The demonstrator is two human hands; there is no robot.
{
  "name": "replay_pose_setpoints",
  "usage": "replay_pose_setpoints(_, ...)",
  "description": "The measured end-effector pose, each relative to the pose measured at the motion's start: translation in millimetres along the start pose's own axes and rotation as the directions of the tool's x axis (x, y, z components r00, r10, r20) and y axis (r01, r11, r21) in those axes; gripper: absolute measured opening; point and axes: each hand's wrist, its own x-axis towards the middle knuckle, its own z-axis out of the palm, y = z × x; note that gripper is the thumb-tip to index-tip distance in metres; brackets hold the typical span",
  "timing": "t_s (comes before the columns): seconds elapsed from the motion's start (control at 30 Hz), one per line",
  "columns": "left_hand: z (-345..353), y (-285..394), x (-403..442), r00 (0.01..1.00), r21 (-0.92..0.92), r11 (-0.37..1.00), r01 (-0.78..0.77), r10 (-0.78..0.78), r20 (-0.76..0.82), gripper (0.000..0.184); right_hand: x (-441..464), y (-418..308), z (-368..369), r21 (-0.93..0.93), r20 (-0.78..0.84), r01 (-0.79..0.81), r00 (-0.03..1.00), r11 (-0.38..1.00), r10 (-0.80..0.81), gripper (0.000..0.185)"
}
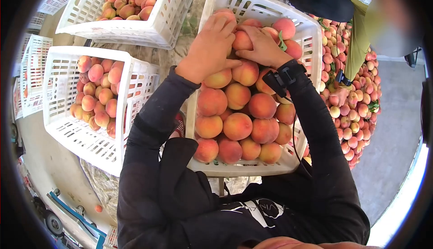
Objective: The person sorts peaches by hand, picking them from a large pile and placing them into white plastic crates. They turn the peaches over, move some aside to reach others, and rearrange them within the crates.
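A white plastic crate in front of me holds many red-and-yellow peaches, with a neat layer showing toward its near side. My left hand lies over peaches at the crate's far left, its thumb spread away and its fingertips resting on a peach. Beside it, my right hand has fingers and thumb around another peach, which sits among the rest. A green leaf sticks up just right of my right hand. Both palms are hidden from above.
Two more white crates of peaches stand at the left, one nearer and one farther. To the right lies a large heap of loose peaches, with another person's sleeve over it. A blue-framed cart is at lower left.
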Motion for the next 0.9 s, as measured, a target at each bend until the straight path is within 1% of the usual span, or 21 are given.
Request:
replay_pose_setpoints(0.03,1.8,0.3,-0.8,1.0,-0.002,1.0,-0.01,0.01,-0.015,0.059,0.0,1.2,0.6,0.056,0.011,0.0,1.0,0.998,-0.001,0.081)
replay_pose_setpoints(0.07,2.9,0.4,-0.9,1.0,-0.005,1.0,-0.01,0.01,-0.014,0.059,-0.5,1.8,3.0,0.056,0.013,-0.003,1.0,0.998,0.002,0.081)
replay_pose_setpoints(0.13,0.9,2.5,4.4,0.999,0.046,0.999,0.006,-0.008,0.051,0.065,-2.2,0.9,4.4,0.066,-0.034,0.017,0.999,0.998,-0.014,0.082)
replay_pose_setpoints(0.17,3.2,2.3,9.1,0.999,0.045,0.999,0.002,-0.004,0.045,0.065,-2.1,0.8,4.2,0.06,-0.037,0.015,0.999,0.998,-0.012,0.082)
replay_pose_setpoints(0.23,12.0,0.1,17.8,1.0,-0.009,1.0,-0.009,0.009,-0.005,0.078,-4.1,-0.8,6.2,0.112,-0.045,-0.071,0.996,0.991,0.077,0.082)
replay_pose_setpoints(0.27,20.2,-3.9,20.5,1.0,-0.013,1.0,-0.01,0.01,-0.005,0.078,-4.3,1.5,7.3,0.111,-0.043,-0.075,0.996,0.991,0.08,0.082)
replay_pose_setpoints(0.33,33.9,-10.4,26.1,0.997,-0.136,0.987,-0.08,0.078,-0.018,0.089,-2.6,4.3,4.8,0.191,0.002,-0.142,0.989,0.971,0.145,0.084)
replay_pose_setpoints(0.37,39.1,-11.6,24.7,0.996,-0.135,0.987,-0.086,0.084,-0.018,0.089,-4.8,5.6,1.2,0.191,-0.004,-0.144,0.989,0.971,0.147,0.084)
replay_pose_setpoints(0.43,37.0,-11.8,23.0,0.994,-0.115,0.99,-0.087,0.093,0.053,0.092,-10.2,-4.0,-13.0,0.098,0.046,-0.141,0.99,0.985,0.137,0.079)
replay_pose_setpoints(0.47,36.0,-11.7,22.5,0.993,-0.111,0.989,-0.1,0.106,0.057,0.092,-16.5,-3.2,-16.2,0.103,0.034,-0.144,0.989,0.984,0.142,0.079)
replay_pose_setpoints(0.53,34.4,-10.4,22.3,0.991,-0.076,0.992,-0.103,0.109,0.082,0.085,-35.2,-4.3,-28.5,-0.093,-0.029,0.006,1.0,0.996,-0.009,0.073)
replay_pose_setpoints(0.57,34.2,-10.5,22.6,0.989,-0.078,0.99,-0.116,0.122,0.087,0.085,-49.4,-9.6,-40.0,-0.085,-0.078,0.027,0.996,0.996,-0.034,0.065)
replay_pose_setpoints(0.6,34.1,-10.7,22.3,0.989,-0.086,0.991,-0.103,0.111,0.095,0.082,-61.7,-15.5,-53.0,-0.081,-0.086,0.015,0.996,0.997,-0.022,0.065)
replay_pose_setpoints(0.67,35.4,-10.3,22.0,0.987,-0.097,0.99,-0.106,0.117,0.109,0.078,-89.7,-16.5,-76.4,0.199,-0.193,-0.121,0.968,0.972,0.16,0.06)
replay_pose_setpoints(0.73,37.1,-8.9,23.1,0.991,-0.075,0.994,-0.082,0.089,0.098,0.073,-124.1,-2.7,-94.8,0.243,-0.246,-0.141,0.948,0.96,0.201,0.057)
replay_pose_setpoints(0.77,36.4,-6.7,23.5,0.989,-0.077,0.993,-0.095,0.103,0.104,0.073,-136.7,0.9,-103.9,0.25,-0.25,-0.178,0.938,0.952,0.241,0.054)
replay_pose_setpoints(0.87,31.8,-1.9,25.5,0.991,-0.05,0.996,-0.068,0.073,0.108,0.072,-155.9,-3.8,-119.3,0.511,-0.246,-0.276,0.86,0.814,0.447,0.053)
replay_pose_setpoints(0.9,31.7,-1.5,26.2,0.99,-0.065,0.996,-0.059,0.067,0.122,0.071,-156.0,-2.6,-119.1,0.514,-0.25,-0.273,0.859,0.813,0.447,0.053)
